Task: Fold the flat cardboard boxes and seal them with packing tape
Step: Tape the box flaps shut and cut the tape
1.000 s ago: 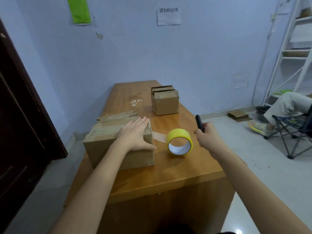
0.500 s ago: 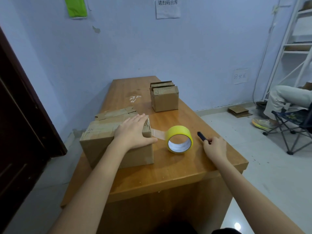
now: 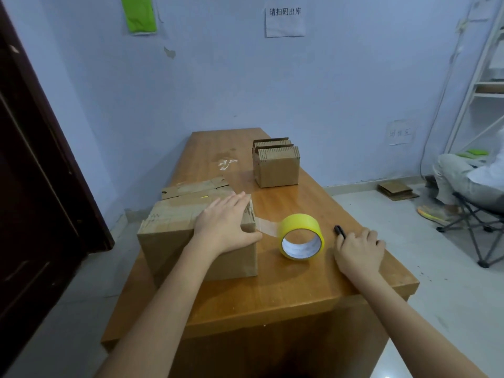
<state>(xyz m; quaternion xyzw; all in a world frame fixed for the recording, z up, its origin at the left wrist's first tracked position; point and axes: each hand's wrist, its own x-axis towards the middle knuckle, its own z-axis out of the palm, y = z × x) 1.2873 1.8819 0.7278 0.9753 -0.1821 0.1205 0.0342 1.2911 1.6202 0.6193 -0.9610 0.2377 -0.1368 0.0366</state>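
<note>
Two hands are working at a wooden tabletop (image 3: 272,290), with a yellow tape roll (image 3: 301,236) lying on its side between them. To the left of the roll, the left hand (image 3: 223,227) is pressing flat on the top right corner of a folded cardboard box (image 3: 174,238), its fingers straight and its thumb reaching down over the near edge. A clear strip of tape (image 3: 266,226) is running from the box's right side to the roll. Just to the right of the roll, the right hand (image 3: 358,251) is resting on the tabletop with its fingers curled around a black pen-like tool (image 3: 339,231), whose tip is pointing away from the person. Beyond the roll, farther along the tabletop, a smaller cardboard box (image 3: 276,170) is holding a stack of flat cardboard pieces standing on edge. Behind the folded box, a flattened carton (image 3: 191,186) is lying on the tabletop. Well to the right of the roll, a seated person (image 3: 469,178) is occupying a folding chair (image 3: 474,222) on the floor, near a white shelving rack (image 3: 488,85).
</note>
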